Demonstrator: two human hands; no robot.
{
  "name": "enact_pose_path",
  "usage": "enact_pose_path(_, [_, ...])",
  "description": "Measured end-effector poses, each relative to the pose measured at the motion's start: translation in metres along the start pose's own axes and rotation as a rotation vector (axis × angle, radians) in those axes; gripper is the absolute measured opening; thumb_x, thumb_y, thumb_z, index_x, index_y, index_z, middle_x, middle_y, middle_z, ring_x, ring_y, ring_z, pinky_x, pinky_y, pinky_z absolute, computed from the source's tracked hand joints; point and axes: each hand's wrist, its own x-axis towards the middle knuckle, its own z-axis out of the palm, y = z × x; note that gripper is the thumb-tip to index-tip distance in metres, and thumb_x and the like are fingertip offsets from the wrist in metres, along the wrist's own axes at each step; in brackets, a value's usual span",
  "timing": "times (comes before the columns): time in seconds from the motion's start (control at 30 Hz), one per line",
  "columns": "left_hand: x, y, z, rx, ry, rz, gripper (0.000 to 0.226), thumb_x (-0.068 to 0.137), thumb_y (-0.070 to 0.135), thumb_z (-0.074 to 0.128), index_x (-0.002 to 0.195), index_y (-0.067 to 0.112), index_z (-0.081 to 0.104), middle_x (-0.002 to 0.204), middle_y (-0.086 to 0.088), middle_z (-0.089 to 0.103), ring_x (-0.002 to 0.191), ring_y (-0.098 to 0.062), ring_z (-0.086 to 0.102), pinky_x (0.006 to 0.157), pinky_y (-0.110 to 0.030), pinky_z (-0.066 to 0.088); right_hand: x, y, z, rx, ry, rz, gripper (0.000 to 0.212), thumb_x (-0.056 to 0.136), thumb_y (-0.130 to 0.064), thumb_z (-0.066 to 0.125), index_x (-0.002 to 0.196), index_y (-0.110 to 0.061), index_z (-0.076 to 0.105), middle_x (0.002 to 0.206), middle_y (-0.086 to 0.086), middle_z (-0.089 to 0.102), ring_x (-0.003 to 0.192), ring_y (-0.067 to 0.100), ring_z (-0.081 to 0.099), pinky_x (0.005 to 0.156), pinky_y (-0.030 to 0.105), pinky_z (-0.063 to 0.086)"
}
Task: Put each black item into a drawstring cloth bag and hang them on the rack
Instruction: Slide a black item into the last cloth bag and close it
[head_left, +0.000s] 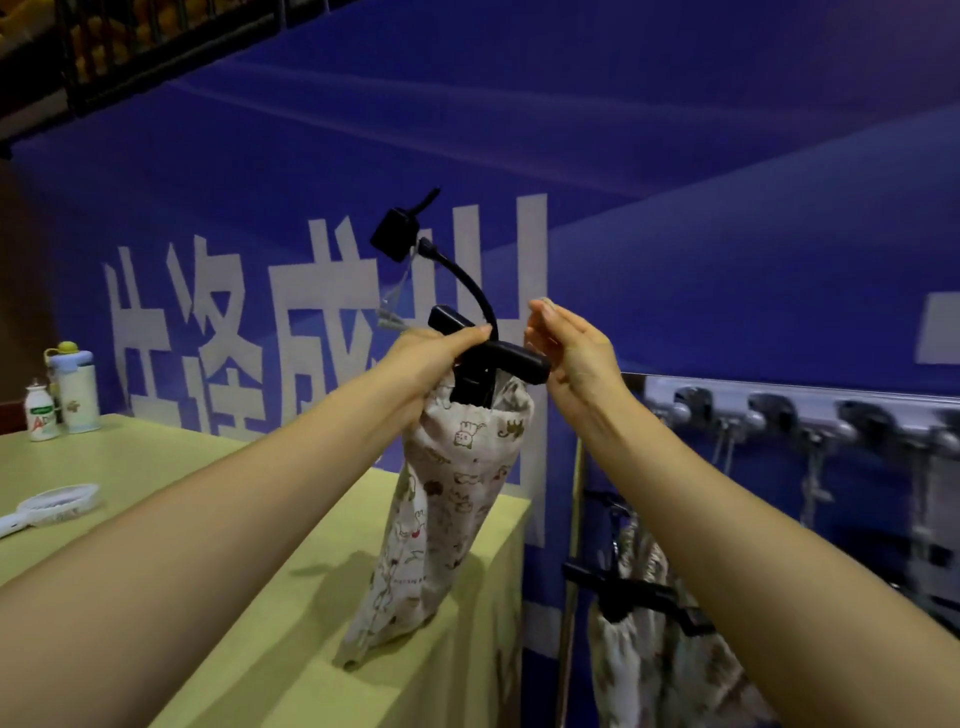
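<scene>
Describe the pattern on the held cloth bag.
Small cartoon cats on the off-white drawstring cloth bag; head view.

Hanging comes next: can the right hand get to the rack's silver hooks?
Probably yes: the right hand is near the row of silver metal hooks, with only open air between them.

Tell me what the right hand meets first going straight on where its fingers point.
Probably nothing near: the right hand points up-left, just clear of the black hose, toward the blue banner; depth unclear.
</scene>
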Motion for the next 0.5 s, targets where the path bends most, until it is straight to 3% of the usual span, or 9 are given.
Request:
enact_pose_path(0.13, [-0.026, 0.012, 0.048, -0.018, -0.075, 0.017, 0.043, 0.074, 0.043, 0.074, 0.093, 0.005, 0.066, 0.102, -0.016, 0.071, 0.098, -0.031, 0.067, 0.096, -0.045, 0.051, -0.02, -0.04, -0.037, -0.239, 0.144, -0.118, 0.014, 0.092, -0.018, 0.057, 0.091, -0.016, 0.071, 0.092, -0.009, 0.065, 0.088, 0.008, 0.056, 0.062, 0.015, 0.046])
enact_pose_path(0.2, [-0.039, 0.015, 0.074, -0.014, -0.122, 0.016, 0.035, 0.076, 0.043, 0.073, 0.082, 0.01, 0.062, 0.091, -0.011, 0.067, 0.09, -0.029, 0.064, 0.09, -0.04, 0.052, -0.029, -0.058, -0.058, -0.314, 0.219, -0.176, 0.016, 0.093, -0.018, 0.055, 0.089, -0.016, 0.07, 0.088, -0.011, 0.063, 0.086, 0.007, 0.055, 0.064, 0.018, 0.043])
enact_pose_path(0.27, [-0.052, 0.017, 0.101, -0.011, -0.189, 0.0, 0.038, 0.076, 0.044, 0.072, 0.085, 0.008, 0.062, 0.079, -0.007, 0.062, 0.077, -0.025, 0.059, 0.079, -0.037, 0.049, -0.039, -0.077, -0.082, -0.341, 0.263, -0.225, 0.02, 0.094, -0.016, 0.055, 0.079, -0.017, 0.069, 0.081, -0.007, 0.063, 0.078, 0.007, 0.055, 0.067, 0.019, 0.043])
enact_pose_path(0.4, [-0.076, 0.011, 0.158, -0.016, -0.281, -0.045, 0.063, 0.072, 0.049, 0.072, 0.114, 0.003, 0.063, 0.114, -0.018, 0.066, 0.102, -0.037, 0.063, 0.085, -0.035, 0.05, -0.066, -0.11, -0.127, -0.376, 0.326, -0.268, 0.025, 0.093, -0.019, 0.057, 0.07, -0.017, 0.067, 0.065, -0.005, 0.062, 0.059, 0.007, 0.054, 0.054, 0.014, 0.045])
enact_pose_path(0.5, [-0.094, 0.006, 0.203, -0.042, -0.398, -0.049, 0.054, 0.08, 0.045, 0.066, 0.116, 0.004, 0.061, 0.097, -0.012, 0.063, 0.085, -0.026, 0.058, 0.075, -0.03, 0.045, -0.088, -0.131, -0.161, -0.368, 0.384, -0.255, 0.027, 0.094, -0.018, 0.056, 0.069, -0.012, 0.065, 0.045, -0.009, 0.057, 0.048, 0.005, 0.051, 0.049, 0.016, 0.044])
